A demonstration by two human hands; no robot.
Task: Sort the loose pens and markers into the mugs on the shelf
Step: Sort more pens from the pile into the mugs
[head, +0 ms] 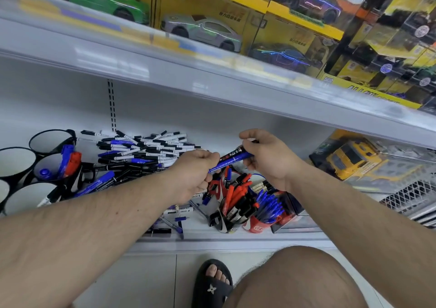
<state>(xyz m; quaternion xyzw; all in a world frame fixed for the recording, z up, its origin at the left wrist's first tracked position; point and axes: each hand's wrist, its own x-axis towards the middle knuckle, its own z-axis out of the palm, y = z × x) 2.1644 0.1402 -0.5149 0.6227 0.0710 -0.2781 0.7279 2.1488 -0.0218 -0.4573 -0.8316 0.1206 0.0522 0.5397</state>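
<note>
A blue marker [232, 159] is held in the air between both hands above the shelf. My left hand [194, 174] pinches its lower end and my right hand [266, 158] grips its upper end. Behind them lies a heap of loose pens and markers [144, 151]. Several black mugs [53, 140] stand at the left; one [50, 166] holds blue and red markers. Below my hands a black mug [223, 222] holds red and black markers, and a red mug [257, 225] is packed with blue pens.
The shelf above [212, 76] overhangs the work area and carries boxed toy cars. A boxed yellow toy truck [354, 159] and a wire basket [410, 199] sit to the right. A few pens [175, 211] lie near the shelf's front edge. My knee and sandalled foot [212, 281] are below.
</note>
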